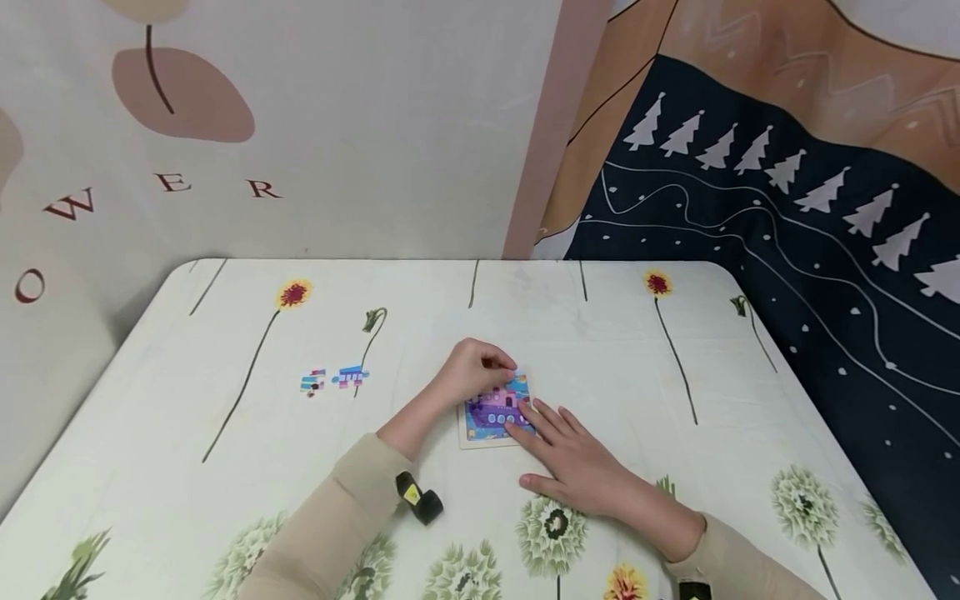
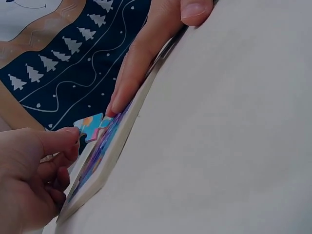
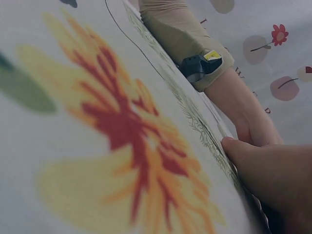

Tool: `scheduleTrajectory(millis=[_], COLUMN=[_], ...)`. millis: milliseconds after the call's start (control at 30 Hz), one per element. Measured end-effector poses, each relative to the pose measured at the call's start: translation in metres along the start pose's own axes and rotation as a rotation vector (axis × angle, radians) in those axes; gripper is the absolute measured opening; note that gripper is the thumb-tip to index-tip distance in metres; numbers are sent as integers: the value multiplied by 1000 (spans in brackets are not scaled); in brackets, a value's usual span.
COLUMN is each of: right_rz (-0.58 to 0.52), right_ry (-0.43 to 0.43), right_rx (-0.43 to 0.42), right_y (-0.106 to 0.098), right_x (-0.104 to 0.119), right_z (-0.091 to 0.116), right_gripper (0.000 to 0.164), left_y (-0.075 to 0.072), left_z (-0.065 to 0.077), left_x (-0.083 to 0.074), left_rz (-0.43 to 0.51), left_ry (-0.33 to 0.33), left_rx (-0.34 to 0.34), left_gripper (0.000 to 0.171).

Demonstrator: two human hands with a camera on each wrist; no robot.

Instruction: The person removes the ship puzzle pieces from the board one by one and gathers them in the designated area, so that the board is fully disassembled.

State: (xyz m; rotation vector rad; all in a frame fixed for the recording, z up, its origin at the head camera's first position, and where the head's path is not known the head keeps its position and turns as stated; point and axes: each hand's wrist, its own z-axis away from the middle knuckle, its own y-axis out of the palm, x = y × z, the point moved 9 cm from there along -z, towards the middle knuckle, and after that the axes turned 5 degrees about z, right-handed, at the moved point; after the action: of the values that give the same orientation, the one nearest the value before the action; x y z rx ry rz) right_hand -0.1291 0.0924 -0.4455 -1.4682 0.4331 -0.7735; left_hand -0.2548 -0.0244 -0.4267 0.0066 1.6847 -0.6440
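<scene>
A small jigsaw puzzle (image 1: 498,418) with a purple ship on blue lies in a shallow, pale-edged tray (image 1: 480,445) on the table. My left hand (image 1: 474,368) is over its far left part. Thumb and finger pinch a blue puzzle piece (image 2: 90,126) with an orange spot, tilted up from the picture in the left wrist view. My right hand (image 1: 581,462) lies palm down with fingers spread, its fingertips resting on the puzzle's right side. In the right wrist view only part of the right hand (image 3: 273,175) shows, and the puzzle is hidden.
Two small groups of joined puzzle pieces lie to the left: a striped one (image 1: 312,382) and a blue and pink one (image 1: 351,377). A white flowered cloth (image 1: 600,350) covers the table. Printed cloth walls stand behind it and to the right. Each sleeve carries a wrist camera (image 1: 418,497).
</scene>
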Motion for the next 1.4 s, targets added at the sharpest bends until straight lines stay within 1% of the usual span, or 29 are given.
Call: scheduleTrajectory(millis=[200, 300, 433, 667, 800, 967, 1133, 1400], right_rz=[-1, -3, -4, 4, 5, 7, 2, 17], right_ry=[7, 5, 6, 6, 3, 5, 7, -8], right_rx=[6, 4, 4, -3, -9, -11, -4, -13], right_y=[0, 0, -1, -1, 0, 0, 0, -2], right_x=[-1, -1, 0, 0, 0, 0, 0, 2], right_z=[0, 0, 0, 0, -1, -1, -1, -1], right_gripper=[67, 67, 67, 67, 67, 67, 67, 67], left_y=[-11, -16, -23, -38, -46, -59, -74, -103], left_z=[1, 3, 7, 15, 23, 33, 42, 51], left_x=[-1, -2, -5, -8, -9, -15, -18, -18], left_rz=[20, 29, 38, 41, 12, -22, -57, -123], left_ry=[-41, -66, -83, -59, -62, -36, 5, 6], left_rx=[-42, -47, -51, -49, -39, -36, -35, -29], left_gripper=[7, 7, 6, 7, 9, 10, 10, 12])
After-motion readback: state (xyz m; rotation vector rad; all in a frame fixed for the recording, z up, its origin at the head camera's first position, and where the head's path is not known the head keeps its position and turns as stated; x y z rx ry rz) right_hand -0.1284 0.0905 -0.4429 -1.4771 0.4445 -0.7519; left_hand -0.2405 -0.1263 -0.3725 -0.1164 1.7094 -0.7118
